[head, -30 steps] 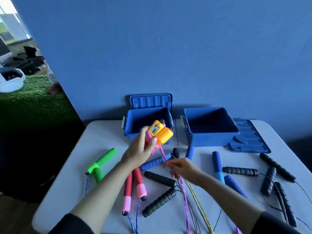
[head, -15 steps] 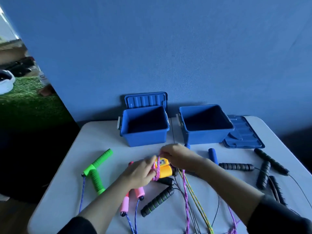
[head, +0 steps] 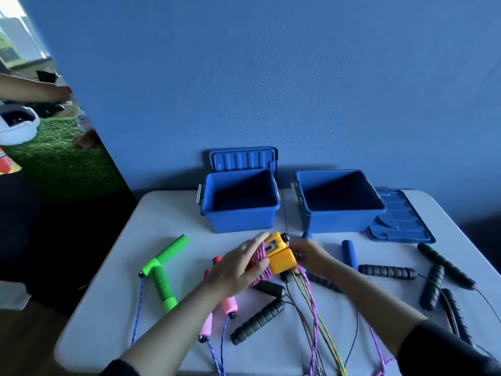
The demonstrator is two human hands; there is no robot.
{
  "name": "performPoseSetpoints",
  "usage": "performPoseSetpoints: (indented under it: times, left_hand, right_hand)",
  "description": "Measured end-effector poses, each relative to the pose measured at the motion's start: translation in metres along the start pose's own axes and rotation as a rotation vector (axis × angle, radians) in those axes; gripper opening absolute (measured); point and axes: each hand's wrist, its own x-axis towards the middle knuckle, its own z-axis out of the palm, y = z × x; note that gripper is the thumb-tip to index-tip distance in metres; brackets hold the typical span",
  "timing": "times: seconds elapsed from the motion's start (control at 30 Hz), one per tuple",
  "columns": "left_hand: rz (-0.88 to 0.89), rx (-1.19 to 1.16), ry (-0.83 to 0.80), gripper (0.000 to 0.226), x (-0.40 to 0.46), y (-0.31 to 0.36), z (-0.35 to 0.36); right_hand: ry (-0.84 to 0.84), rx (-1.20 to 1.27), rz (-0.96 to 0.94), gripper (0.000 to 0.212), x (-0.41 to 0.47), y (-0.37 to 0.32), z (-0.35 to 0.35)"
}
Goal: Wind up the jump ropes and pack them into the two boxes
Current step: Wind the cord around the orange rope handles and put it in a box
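Note:
My left hand (head: 238,267) grips a pair of orange jump-rope handles (head: 279,253) with purple cord (head: 260,263) wound around them, held just above the table's middle. My right hand (head: 309,256) is closed on the purple cord at the handles' right side; the loose cord (head: 314,321) trails down toward the front edge. Two open blue boxes, left (head: 241,221) and right (head: 339,221), stand behind, both with nothing visible inside.
Green handles (head: 162,270) lie at left, pink-red handles (head: 230,305) and black foam handles (head: 257,321) under my arms. Blue handles (head: 349,253) and more black handles (head: 444,264) lie at right. A lid (head: 401,221) lies beside the right box, another lid (head: 244,158) leans behind the left box.
The orange handles came down from in front of the left box to just above the table. My right hand moved up to their right side with the cord; more purple cord is wrapped on.

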Motion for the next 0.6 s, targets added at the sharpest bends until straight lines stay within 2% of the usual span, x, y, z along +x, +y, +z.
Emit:
performPoseSetpoints:
  times: [0.1,0.17,0.23,0.3,0.4,0.47,0.6]
  left_hand:
    - [-0.094,-0.039,0.122,0.063,0.011,-0.011,-0.002]
    - [-0.17,-0.095,0.224,0.062,0.018,-0.018,-0.008]
    - [-0.263,-0.125,0.305,0.056,0.025,-0.03,-0.014]
    - [-0.356,-0.016,0.326,0.048,0.029,-0.043,-0.019]
    - [-0.416,0.276,0.203,0.052,0.027,-0.061,-0.024]
    - [-0.408,0.364,0.077,0.057,0.022,-0.063,-0.02]
    - [-0.17,0.45,-0.13,0.053,0.013,-0.046,0.005]
  right_hand:
    - [-0.046,0.103,0.018,0.025,-0.008,-0.008,0.021]
    - [-0.075,0.128,-0.008,0.02,-0.015,-0.014,0.033]
    - [-0.085,0.08,-0.027,0.024,-0.022,-0.019,0.04]
    - [-0.092,-0.011,-0.096,0.025,-0.027,-0.024,0.041]
    - [-0.124,-0.237,-0.227,0.022,-0.029,-0.034,0.033]
    - [-0.092,-0.293,-0.249,0.024,-0.027,-0.042,0.024]
    - [0.058,-0.382,-0.294,0.024,-0.016,-0.052,0.004]
